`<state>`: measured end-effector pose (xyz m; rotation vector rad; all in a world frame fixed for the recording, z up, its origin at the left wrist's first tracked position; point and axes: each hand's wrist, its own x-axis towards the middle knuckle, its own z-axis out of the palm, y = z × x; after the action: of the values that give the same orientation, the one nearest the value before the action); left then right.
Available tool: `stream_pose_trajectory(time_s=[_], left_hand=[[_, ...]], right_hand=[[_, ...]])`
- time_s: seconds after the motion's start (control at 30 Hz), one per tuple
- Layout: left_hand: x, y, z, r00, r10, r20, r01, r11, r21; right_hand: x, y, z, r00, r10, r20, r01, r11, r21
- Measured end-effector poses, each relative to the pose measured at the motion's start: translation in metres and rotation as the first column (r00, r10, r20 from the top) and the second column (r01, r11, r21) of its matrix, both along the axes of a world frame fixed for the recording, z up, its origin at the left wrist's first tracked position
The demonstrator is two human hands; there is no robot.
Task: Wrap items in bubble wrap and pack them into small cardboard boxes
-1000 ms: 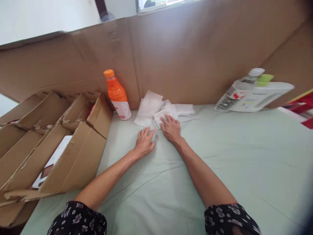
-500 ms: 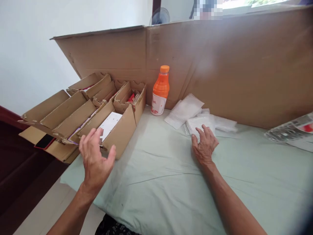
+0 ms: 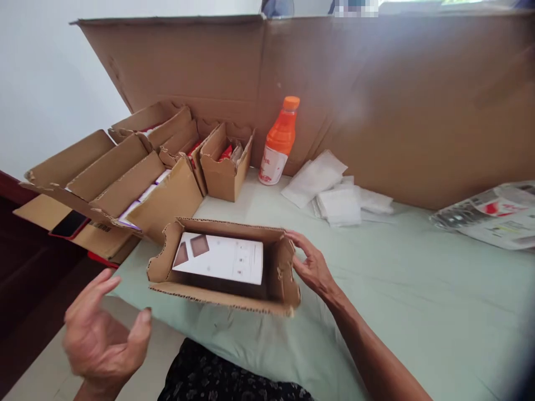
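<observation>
A narrow, open-topped cardboard box (image 3: 225, 303) lies in front of me near the table's front edge. Inside it is a white carton (image 3: 228, 259) with brown squares printed at one end. My right hand (image 3: 313, 267) holds the box by its right end, the fingertips at the far corner of the wall. To the left, apart from the box, my left hand (image 3: 106, 328) is open, its thumb and fingers spread and slightly blurred, with nothing in it.
More cardboard boxes (image 3: 165, 203) stand in rows at the left, some with goods inside. An orange bottle (image 3: 279, 142) stands by the cardboard wall (image 3: 397, 100). White pouches (image 3: 338, 203) lie right of it, and a clear plastic bag (image 3: 493, 214) farther right.
The box with the white carton has come out of the left group to the front middle, turned sideways. My right hand left the pouches for its end; my left hand moved down and left.
</observation>
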<state>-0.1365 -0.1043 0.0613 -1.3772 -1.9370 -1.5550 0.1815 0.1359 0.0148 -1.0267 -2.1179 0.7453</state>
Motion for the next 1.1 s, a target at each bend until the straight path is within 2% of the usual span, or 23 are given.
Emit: stream_pose_trajectory(time_s=[0.07, 0.13, 0.2, 0.3, 0.4, 0.5, 0.63, 0.77, 0.87, 0.97, 1.03, 1.1], left_hand=[[-0.001, -0.013, -0.022, 0.988, -0.02, 0.151, 0.02, 1.0, 0.007], [0.001, -0.014, -0.043, 0.943, -0.056, 0.329, 0.103, 0.986, -0.128], [0.001, -0.007, -0.062, 0.868, -0.032, 0.496, 0.191, 0.943, -0.274], [-0.005, 0.009, -0.084, 0.773, -0.039, 0.634, 0.34, 0.868, -0.361], [-0.009, 0.028, -0.094, 0.755, -0.057, 0.653, 0.419, 0.808, -0.414], [0.007, 0.052, -0.09, 0.732, -0.093, 0.675, 0.473, 0.782, -0.405], [0.057, 0.105, -0.075, 0.657, -0.201, 0.727, 0.574, 0.757, -0.311], [0.109, 0.175, -0.066, 0.645, -0.349, 0.68, 0.644, 0.727, -0.238], [0.135, 0.22, -0.065, 0.636, -0.451, 0.626, 0.691, 0.694, -0.203], [0.147, 0.243, -0.072, 0.642, -0.481, 0.596, 0.691, 0.7, -0.179], [0.149, 0.246, -0.079, 0.67, -0.471, 0.574, 0.666, 0.724, -0.182], [0.149, 0.243, -0.086, 0.704, -0.447, 0.552, 0.636, 0.743, -0.208]], right_hand=[[-0.001, -0.019, -0.002, 0.999, 0.032, -0.042, -0.038, 0.989, -0.145], [-0.002, -0.037, -0.005, 0.996, 0.0, -0.086, -0.022, 0.966, -0.259], [-0.003, -0.055, -0.007, 0.989, -0.047, -0.14, -0.001, 0.946, -0.323], [-0.004, -0.082, -0.009, 0.969, -0.102, -0.223, 0.016, 0.934, -0.357], [-0.004, -0.104, -0.01, 0.952, -0.101, -0.29, -0.023, 0.917, -0.397], [0.004, -0.109, -0.01, 0.928, -0.127, -0.35, -0.031, 0.911, -0.412], [0.032, -0.08, -0.006, 0.88, -0.266, -0.392, 0.073, 0.894, -0.443], [0.065, -0.03, -0.002, 0.816, -0.388, -0.429, 0.192, 0.881, -0.433], [0.081, 0.003, -0.006, 0.753, -0.456, -0.475, 0.261, 0.869, -0.421], [0.091, 0.027, -0.014, 0.737, -0.48, -0.475, 0.285, 0.858, -0.427], [0.1, 0.041, -0.014, 0.769, -0.459, -0.444, 0.27, 0.864, -0.425], [0.11, 0.058, -0.007, 0.797, -0.438, -0.417, 0.257, 0.869, -0.423]])
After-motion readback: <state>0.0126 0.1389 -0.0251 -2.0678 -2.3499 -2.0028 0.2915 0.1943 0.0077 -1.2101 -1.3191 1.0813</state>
